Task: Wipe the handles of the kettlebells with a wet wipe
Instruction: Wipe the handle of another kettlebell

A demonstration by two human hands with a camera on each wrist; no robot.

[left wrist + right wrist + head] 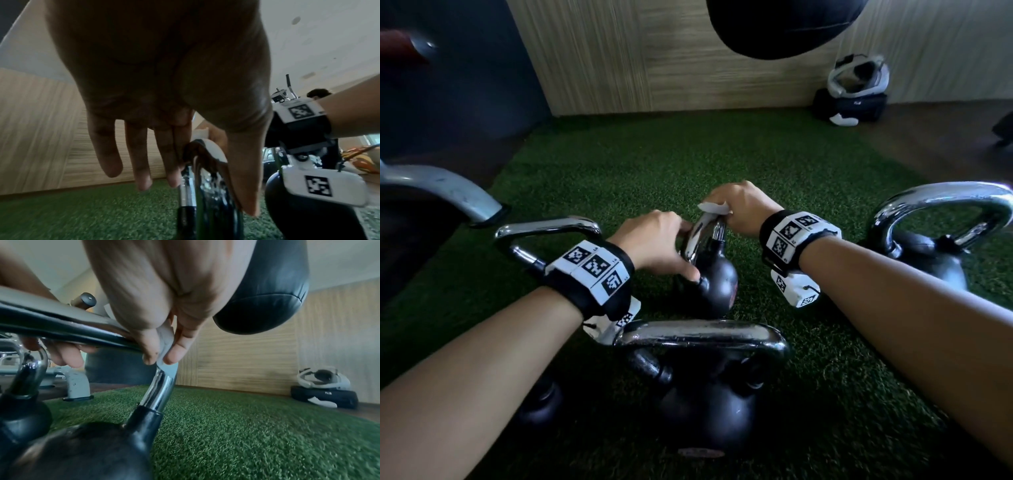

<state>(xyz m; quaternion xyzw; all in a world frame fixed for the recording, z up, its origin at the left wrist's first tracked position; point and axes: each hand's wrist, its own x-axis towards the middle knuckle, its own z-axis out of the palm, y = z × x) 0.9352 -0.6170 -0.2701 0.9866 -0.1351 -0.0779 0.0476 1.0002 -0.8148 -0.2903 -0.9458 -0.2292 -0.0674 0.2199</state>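
The middle kettlebell point(710, 281) stands upright on the green turf point(756, 164), between three other kettlebells. The right hand point(741, 205) pinches a white wet wipe point(714, 208) between thumb and fingers, wrapped over the far end of the chrome handle point(702, 236). The left hand point(654, 240) steadies the handle's near side; its fingers point(139, 162) lie extended and relaxed, with the thumb against the chrome.

Both forearms forward; left hand point(654, 240) seemingly loose-fingered, right hand point(739, 205) pinching.
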